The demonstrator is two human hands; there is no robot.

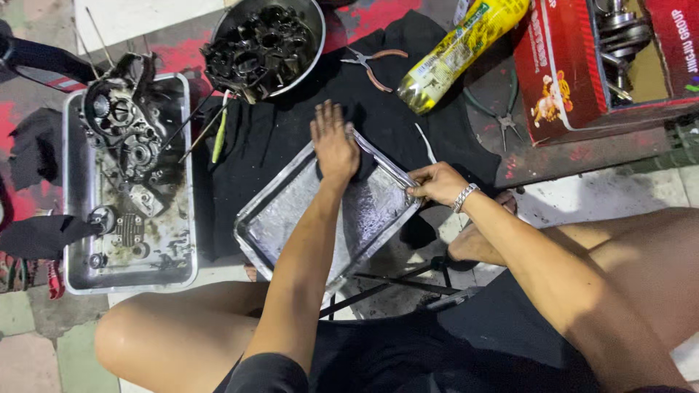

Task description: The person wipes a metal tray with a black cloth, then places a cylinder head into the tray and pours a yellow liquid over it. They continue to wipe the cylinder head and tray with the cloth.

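Two metal trays on the floor here. The bigger one on the left, a deep steel tray (186, 182), is full of greasy engine casing parts (124, 138). The smaller shallow tray (291, 211) sits in the middle, partly on a big black cloth (277, 131) spread over the floor, and tilted diagonally toward the person.

The left hand (335, 145) lies flat, fingers spread, pressing a dark rag (360, 169) against the far corner of that shallow tray; it presses rather than grips. The right hand (437, 183), with a metal bracelet (464, 196) on the wrist, is pinched closed on the tray's right rim, holding it steady.

Behind the cloth there's a round metal bowl (309, 40) holding another blackened engine part (255, 51). To the right of it lies a yellow spray can (459, 47) on its side, then a red cardboard box (561, 80) with a crankshaft-looking piece inside. Small stuff: pliers (371, 65) with brown handles on the cloth near the can, and a green-handled tool (218, 135) just beside the big tray.
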